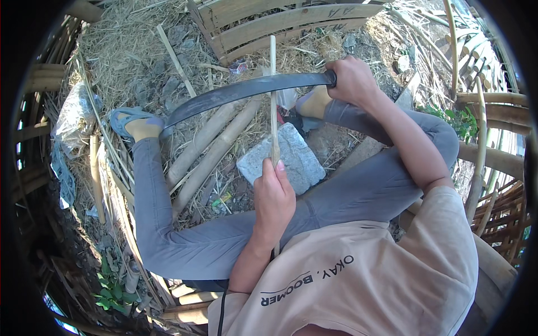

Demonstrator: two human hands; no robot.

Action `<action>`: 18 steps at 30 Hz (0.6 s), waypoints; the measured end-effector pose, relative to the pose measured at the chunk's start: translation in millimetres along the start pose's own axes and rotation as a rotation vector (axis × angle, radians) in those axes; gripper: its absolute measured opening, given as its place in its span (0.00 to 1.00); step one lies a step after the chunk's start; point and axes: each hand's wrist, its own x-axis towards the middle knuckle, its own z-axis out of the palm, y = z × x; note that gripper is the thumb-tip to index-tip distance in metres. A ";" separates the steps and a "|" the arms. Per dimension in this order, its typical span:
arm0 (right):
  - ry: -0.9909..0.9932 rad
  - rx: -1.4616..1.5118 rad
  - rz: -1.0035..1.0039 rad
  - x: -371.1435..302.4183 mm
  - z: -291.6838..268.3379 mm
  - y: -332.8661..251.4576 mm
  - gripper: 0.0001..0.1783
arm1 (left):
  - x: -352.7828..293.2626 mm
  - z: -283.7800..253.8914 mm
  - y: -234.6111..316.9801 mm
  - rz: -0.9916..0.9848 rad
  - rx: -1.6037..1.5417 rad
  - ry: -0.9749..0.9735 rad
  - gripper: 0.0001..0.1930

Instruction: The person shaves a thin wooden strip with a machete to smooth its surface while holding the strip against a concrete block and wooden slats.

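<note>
A thin pale bamboo strip (274,120) stands lengthwise in front of me, with my left hand (274,196) closed round its lower part, thumb along it. My right hand (352,80) grips the handle end of a long, curved, dark machete (241,89). Its blade reaches left across the strip's upper part and bends down at the tip near my left foot. At the crossing the blade covers the strip; whether its edge bites into the wood, I cannot tell. Beneath the strip lies a grey stone block (286,157) between my bent legs.
Two bamboo poles (216,148) lie left of the stone. Wooden slats (280,28) form a crate-like piece at the far side. Straw (120,56) and litter cover the ground. A plastic bag (77,117) hangs at the left; cut bamboo (476,47) is piled far right.
</note>
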 end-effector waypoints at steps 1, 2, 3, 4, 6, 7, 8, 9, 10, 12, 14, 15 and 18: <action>0.011 -0.006 -0.001 -0.8 -2.9 2.1 0.13 | -0.2 1.2 -0.6 -0.001 -0.001 0.002 0.16; 0.021 -0.011 -0.002 -1.6 -4.5 4.1 0.13 | -0.4 3.0 -2.2 0.016 -0.016 0.006 0.15; 0.020 -0.011 -0.004 0.2 -2.1 8.2 0.13 | -0.6 4.3 -2.7 0.034 -0.030 0.010 0.15; 0.046 -0.016 0.039 3.6 2.1 12.8 0.14 | -0.7 4.4 -2.5 0.036 -0.029 0.006 0.15; 0.073 -0.021 0.087 5.9 4.0 24.2 0.15 | -0.8 4.4 -1.2 0.036 -0.059 -0.008 0.15; 0.098 -0.056 0.102 7.4 0.1 27.2 0.17 | -1.0 3.5 -0.5 0.038 -0.058 -0.008 0.15; 0.123 -0.091 0.117 8.3 -3.3 28.8 0.18 | -2.0 2.1 0.6 0.023 -0.049 -0.013 0.15; 0.125 -0.091 0.118 6.1 -4.7 26.8 0.18 | -2.0 1.2 1.2 0.008 -0.040 -0.017 0.16; 0.163 -0.070 0.108 0.9 -9.4 18.9 0.19 | 0.5 -0.1 0.5 0.011 -0.043 -0.017 0.16; 0.211 -0.015 0.072 -9.2 -11.6 6.1 0.20 | 6.5 -7.6 -4.2 0.018 -0.020 0.069 0.17; 0.147 0.063 0.038 -16.5 -11.8 -5.7 0.20 | 15.7 -14.8 -9.4 -0.004 -0.012 0.099 0.15; 0.082 0.139 0.006 -20.8 -11.8 -12.9 0.20 | 17.8 -16.6 -12.4 -0.025 -0.004 0.128 0.14; 0.012 0.148 -0.091 -28.9 -14.2 -41.3 0.15 | 15.2 -17.3 -11.6 -0.040 -0.056 0.098 0.14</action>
